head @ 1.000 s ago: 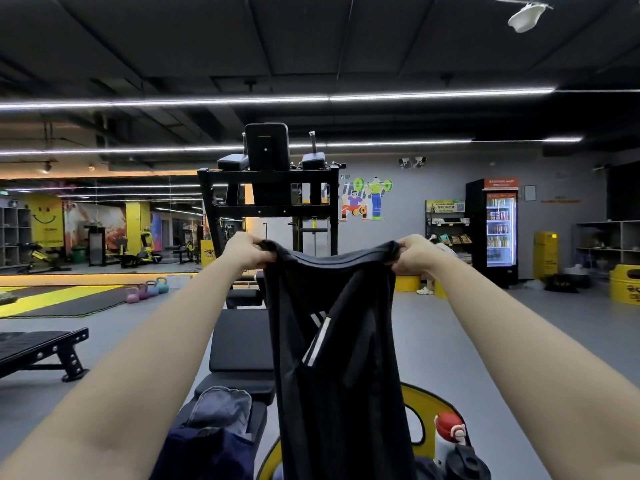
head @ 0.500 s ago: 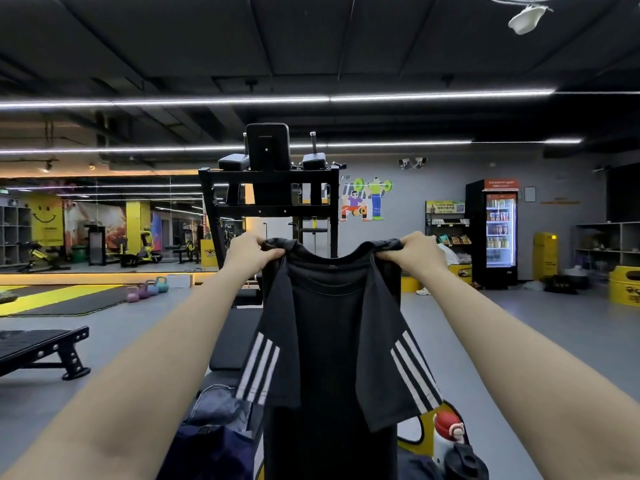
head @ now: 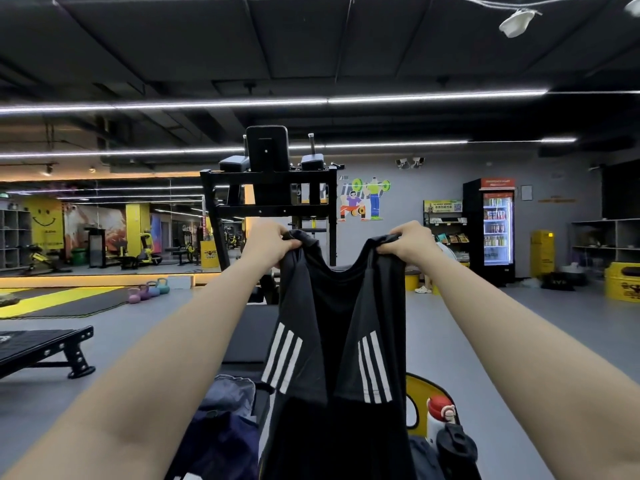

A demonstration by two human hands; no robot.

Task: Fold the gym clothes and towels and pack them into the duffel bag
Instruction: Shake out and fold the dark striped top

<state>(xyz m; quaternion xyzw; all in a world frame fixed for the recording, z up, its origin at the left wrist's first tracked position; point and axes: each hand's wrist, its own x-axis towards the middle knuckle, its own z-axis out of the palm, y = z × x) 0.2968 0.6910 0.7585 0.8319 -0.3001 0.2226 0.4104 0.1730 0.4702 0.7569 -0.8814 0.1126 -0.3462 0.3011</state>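
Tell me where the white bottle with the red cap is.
In the head view, the bottle stands at lower right, just right of the hanging black shirt, in front of a yellow panel and beside a black bottle.

Black T-shirt with white-striped sleeves, hanging upright, shoulders bunched and raised.

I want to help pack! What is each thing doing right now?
Left hand: grips one shoulder of the shirt.
Right hand: grips the other shoulder.
Shirt: held up, hanging, sleeves folded in front.
Fridge: lit, door closed.
Bottle: upright, red cap on.
Kettlebells: standing on the floor in a row.
Bench: nothing on the part in view.
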